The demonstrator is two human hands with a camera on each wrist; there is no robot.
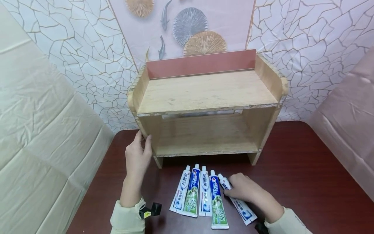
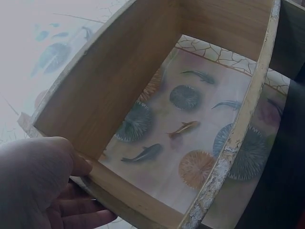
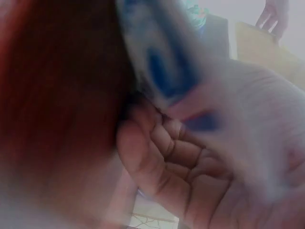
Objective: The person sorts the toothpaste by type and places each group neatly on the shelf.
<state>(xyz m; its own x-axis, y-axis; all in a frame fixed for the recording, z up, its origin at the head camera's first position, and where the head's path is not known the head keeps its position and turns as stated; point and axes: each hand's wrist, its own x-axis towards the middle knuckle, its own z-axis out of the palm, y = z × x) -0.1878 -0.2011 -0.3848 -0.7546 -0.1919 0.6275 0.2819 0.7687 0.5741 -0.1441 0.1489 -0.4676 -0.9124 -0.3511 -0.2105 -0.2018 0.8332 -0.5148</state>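
Observation:
A small two-tier wooden shelf (image 1: 204, 92) stands on the dark red table. My left hand (image 1: 137, 157) grips its left side panel; in the left wrist view the thumb of that hand (image 2: 43, 176) lies inside the panel (image 2: 138, 195) and the fingers outside. My right hand (image 1: 248, 190) holds the rightmost toothpaste tube (image 1: 243, 209), white with blue print, near its cap end. In the right wrist view this tube (image 3: 167, 62) is blurred above curled fingers (image 3: 138, 148). Just left of it lies a green and blue toothpaste tube (image 1: 218, 208).
Farther left, more toothpaste tubes lie side by side: a white one (image 1: 205, 195), a green and blue one (image 1: 192, 193) and another white one (image 1: 180, 191). All caps point toward the shelf. Patterned cloth (image 1: 292, 39) hangs behind, and pale fabric (image 1: 43, 136) slopes down on the left.

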